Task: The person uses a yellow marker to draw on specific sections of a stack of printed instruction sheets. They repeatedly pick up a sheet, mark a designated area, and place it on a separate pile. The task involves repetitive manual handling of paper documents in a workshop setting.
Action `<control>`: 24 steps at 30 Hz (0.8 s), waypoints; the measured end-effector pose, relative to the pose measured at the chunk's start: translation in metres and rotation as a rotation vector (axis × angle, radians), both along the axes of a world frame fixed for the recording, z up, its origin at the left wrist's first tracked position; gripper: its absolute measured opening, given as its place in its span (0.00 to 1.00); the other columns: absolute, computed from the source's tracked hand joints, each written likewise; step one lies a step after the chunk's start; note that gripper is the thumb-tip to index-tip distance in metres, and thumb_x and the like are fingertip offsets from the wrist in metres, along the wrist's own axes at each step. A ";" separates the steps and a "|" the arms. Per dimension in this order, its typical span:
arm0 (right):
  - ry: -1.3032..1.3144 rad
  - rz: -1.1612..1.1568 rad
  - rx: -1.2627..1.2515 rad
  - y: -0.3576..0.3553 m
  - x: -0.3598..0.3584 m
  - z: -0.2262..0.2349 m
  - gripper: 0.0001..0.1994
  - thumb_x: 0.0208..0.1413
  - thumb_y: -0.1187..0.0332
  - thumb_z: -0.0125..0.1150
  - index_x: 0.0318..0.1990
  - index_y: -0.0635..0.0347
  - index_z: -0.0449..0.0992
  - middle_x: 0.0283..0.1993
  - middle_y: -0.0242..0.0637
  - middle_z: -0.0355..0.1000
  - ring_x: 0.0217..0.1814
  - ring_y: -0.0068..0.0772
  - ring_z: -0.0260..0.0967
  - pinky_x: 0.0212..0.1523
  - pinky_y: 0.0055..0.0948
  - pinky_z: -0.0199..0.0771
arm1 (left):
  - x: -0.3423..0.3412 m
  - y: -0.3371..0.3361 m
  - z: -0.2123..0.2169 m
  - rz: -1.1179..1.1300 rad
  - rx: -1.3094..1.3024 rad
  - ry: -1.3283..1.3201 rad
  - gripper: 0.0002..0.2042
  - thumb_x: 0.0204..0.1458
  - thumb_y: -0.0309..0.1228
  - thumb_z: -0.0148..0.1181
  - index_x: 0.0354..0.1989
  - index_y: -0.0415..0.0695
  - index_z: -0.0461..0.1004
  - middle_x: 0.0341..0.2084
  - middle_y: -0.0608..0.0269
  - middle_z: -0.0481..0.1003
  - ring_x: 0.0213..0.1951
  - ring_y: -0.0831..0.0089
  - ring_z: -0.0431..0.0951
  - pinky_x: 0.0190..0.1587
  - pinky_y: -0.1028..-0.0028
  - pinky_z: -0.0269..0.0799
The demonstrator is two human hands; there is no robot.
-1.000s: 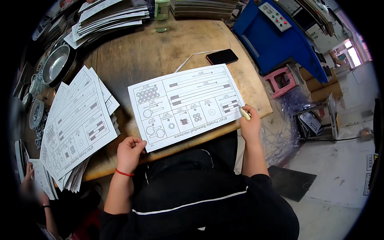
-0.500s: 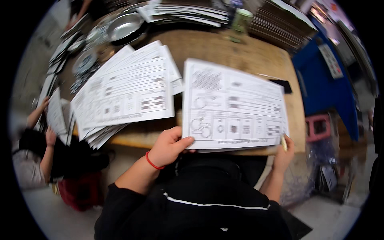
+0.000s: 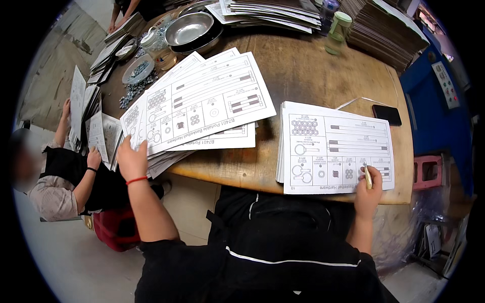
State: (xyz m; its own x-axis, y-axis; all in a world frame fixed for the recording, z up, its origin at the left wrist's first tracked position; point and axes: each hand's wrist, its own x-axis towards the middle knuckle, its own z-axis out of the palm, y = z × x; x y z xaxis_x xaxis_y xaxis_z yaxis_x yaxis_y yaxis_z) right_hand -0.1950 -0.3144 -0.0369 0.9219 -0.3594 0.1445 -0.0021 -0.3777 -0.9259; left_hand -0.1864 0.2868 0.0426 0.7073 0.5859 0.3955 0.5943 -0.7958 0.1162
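On the wooden table [image 3: 313, 76]: sorting printed hardware sheets.
Left hand [image 3: 132, 160] flat on fanned pile [image 3: 202, 101]; right hand [image 3: 368, 194] gripping a pen [image 3: 367, 175] on neat stack [image 3: 333, 149] (thinner, apparently much left).

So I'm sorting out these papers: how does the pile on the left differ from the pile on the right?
The left pile is fanned out and tilted, its lower corners hanging over the table edge; the right pile is squared up and lies nearly straight. The left hand rests on the left pile's corner; the right hand, holding a pen, rests on the right pile. Both are white sheets printed with parts diagrams.
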 end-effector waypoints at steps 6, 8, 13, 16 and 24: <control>-0.189 0.046 -0.546 0.026 0.001 -0.009 0.20 0.46 0.82 0.53 0.50 0.66 0.75 0.49 0.52 0.76 0.50 0.54 0.75 0.53 0.40 0.74 | 0.041 -0.187 -0.010 -1.134 -0.225 -0.020 0.42 0.35 0.42 0.78 0.63 0.43 0.69 0.64 0.47 0.66 0.65 0.44 0.64 0.65 0.56 0.62; -0.242 0.050 -0.610 0.036 0.002 -0.009 0.19 0.45 0.81 0.55 0.49 0.65 0.76 0.46 0.50 0.76 0.47 0.55 0.75 0.50 0.41 0.76 | 0.059 -0.193 -0.029 -1.084 -0.113 0.035 0.37 0.40 0.44 0.75 0.61 0.43 0.71 0.64 0.47 0.67 0.64 0.45 0.66 0.65 0.55 0.62; -0.376 0.013 -0.708 0.041 0.006 -0.017 0.17 0.43 0.80 0.57 0.44 0.61 0.77 0.43 0.43 0.78 0.40 0.50 0.76 0.40 0.41 0.77 | 0.098 -0.173 -0.038 -0.907 -0.027 -0.087 0.31 0.46 0.41 0.73 0.59 0.42 0.73 0.59 0.47 0.72 0.61 0.47 0.69 0.63 0.55 0.63; -0.382 -0.014 -0.731 0.047 0.007 -0.019 0.17 0.42 0.80 0.57 0.43 0.61 0.77 0.42 0.43 0.78 0.40 0.49 0.76 0.40 0.41 0.77 | 0.093 -0.189 -0.039 -0.923 -0.032 -0.264 0.29 0.46 0.39 0.73 0.56 0.40 0.74 0.57 0.48 0.73 0.59 0.48 0.71 0.62 0.57 0.65; -0.033 -0.004 -0.242 0.040 0.009 -0.003 0.14 0.51 0.73 0.63 0.46 0.65 0.78 0.40 0.45 0.79 0.41 0.47 0.78 0.43 0.34 0.77 | 0.027 -0.358 -0.060 -1.424 -0.393 0.047 0.41 0.42 0.51 0.74 0.65 0.48 0.67 0.67 0.51 0.62 0.70 0.52 0.59 0.70 0.46 0.50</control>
State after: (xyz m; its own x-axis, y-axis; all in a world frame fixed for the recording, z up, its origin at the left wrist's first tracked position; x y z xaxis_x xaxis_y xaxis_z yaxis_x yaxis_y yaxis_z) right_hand -0.1864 -0.2739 -0.0396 0.9138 -0.3144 0.2572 0.0249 -0.5886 -0.8081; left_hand -0.1593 -0.0715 -0.0175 0.7730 -0.5353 0.3406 -0.6335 -0.6214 0.4611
